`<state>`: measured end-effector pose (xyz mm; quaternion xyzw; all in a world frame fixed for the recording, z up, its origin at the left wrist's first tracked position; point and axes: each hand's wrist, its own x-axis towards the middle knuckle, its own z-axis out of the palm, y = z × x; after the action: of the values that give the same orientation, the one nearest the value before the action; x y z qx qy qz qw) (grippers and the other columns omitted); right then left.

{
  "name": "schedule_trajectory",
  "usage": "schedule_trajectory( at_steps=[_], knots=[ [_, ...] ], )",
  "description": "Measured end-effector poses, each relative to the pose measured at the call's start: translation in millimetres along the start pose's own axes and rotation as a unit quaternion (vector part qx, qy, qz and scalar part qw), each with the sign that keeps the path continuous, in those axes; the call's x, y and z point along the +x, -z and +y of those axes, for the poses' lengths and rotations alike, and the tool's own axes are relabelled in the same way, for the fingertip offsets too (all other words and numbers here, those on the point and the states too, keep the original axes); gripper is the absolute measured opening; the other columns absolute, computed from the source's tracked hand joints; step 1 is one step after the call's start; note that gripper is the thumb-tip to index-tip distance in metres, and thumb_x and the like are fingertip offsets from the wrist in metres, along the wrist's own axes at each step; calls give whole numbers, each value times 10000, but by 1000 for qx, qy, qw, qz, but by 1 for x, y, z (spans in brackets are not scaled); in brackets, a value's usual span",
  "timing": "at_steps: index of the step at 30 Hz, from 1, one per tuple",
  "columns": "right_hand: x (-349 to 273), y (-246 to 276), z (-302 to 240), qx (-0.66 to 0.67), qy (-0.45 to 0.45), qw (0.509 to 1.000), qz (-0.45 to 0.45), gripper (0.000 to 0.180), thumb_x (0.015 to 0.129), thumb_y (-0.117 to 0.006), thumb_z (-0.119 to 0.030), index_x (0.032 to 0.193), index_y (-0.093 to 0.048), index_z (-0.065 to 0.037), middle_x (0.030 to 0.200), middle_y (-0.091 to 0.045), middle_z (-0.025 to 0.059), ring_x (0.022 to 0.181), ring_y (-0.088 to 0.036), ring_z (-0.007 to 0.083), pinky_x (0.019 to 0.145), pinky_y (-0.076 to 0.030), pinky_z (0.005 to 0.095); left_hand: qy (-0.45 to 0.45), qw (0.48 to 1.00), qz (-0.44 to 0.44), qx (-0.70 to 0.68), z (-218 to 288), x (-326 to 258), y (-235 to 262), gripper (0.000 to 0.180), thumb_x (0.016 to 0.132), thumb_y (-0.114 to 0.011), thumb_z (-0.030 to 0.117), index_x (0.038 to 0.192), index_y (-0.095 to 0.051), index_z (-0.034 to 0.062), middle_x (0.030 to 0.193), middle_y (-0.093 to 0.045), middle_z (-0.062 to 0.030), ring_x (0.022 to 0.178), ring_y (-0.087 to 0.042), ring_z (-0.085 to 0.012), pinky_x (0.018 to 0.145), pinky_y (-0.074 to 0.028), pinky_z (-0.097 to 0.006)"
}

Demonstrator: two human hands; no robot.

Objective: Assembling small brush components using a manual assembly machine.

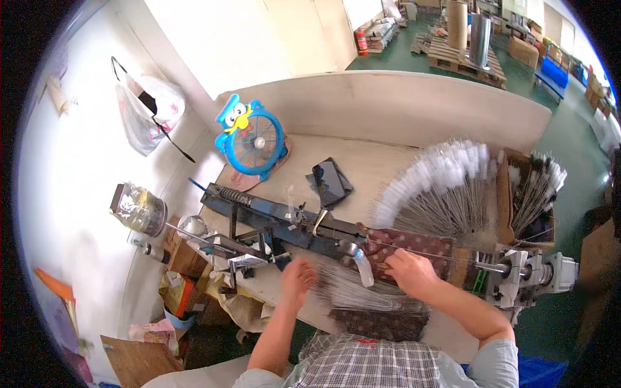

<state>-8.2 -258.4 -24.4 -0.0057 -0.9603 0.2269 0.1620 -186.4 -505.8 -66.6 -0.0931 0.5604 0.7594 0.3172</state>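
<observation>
My left hand [299, 279] is by the near side of a long dark metal machine bench [272, 216], beside the loose ends of a bundle of thin wires [362, 294]. Motion smears its fingers, so I cannot tell if they hold anything. Over a brown polka-dot cloth [430, 246], my right hand [409, 271] has its fingers curled together; what lies in them, if anything, is hidden. Just beyond it a thin wire stretches toward a grey metal spindle [498, 267] at the right. A handle with a whitish grip [363, 268] stands between my hands.
Many wire-stemmed brushes with white bristles [446, 168] fan out at the back right, beside a cardboard box [511, 194] of more brushes. A blue cartoon fan [259, 142] and a dark phone-like object [331, 184] sit on the table. A low board [388, 107] edges its far side.
</observation>
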Motion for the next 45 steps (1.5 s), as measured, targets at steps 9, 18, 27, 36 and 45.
schedule_trajectory(
  at_steps=[9,18,27,36,45],
  knots=[
    [0,10,-12,47,-75,994,-58,162,785,-620,-117,916,-559,-43,858,-528,109,794,-589,302,661,-493,386,29,991,78,-106,30,14,56,216,847,-626,307,879,-592,96,723,-563,13,696,-561,-136,640,-487,-295],
    [7,75,-30,-43,8,996,80,193,722,-646,-74,913,-629,-51,775,-589,77,754,-598,254,648,-479,396,-111,992,-54,-6,-10,-18,-7,115,862,-580,170,840,-584,58,727,-591,-29,645,-548,-120,583,-434,-252],
    [-9,86,2,122,-176,975,64,218,780,-632,-163,953,-635,-30,874,-640,142,818,-613,317,713,-494,362,-29,959,-275,57,-52,-50,-172,166,909,-555,181,956,-602,29,836,-632,-67,665,-576,-113,620,-464,-245],
    [-16,95,12,194,-116,973,40,208,767,-651,-175,927,-652,-43,843,-642,93,800,-610,267,722,-484,358,-54,969,-232,64,-56,-51,-179,169,904,-564,174,967,-604,23,809,-613,-20,630,-543,-71,574,-435,-205],
    [48,43,0,-56,-33,996,67,146,756,-600,-173,865,-637,-83,788,-594,58,780,-571,256,684,-470,377,7,990,-132,-43,-30,-53,-168,162,910,-557,210,864,-577,55,734,-600,-46,538,-508,-104,522,-417,-246]
  ],
)
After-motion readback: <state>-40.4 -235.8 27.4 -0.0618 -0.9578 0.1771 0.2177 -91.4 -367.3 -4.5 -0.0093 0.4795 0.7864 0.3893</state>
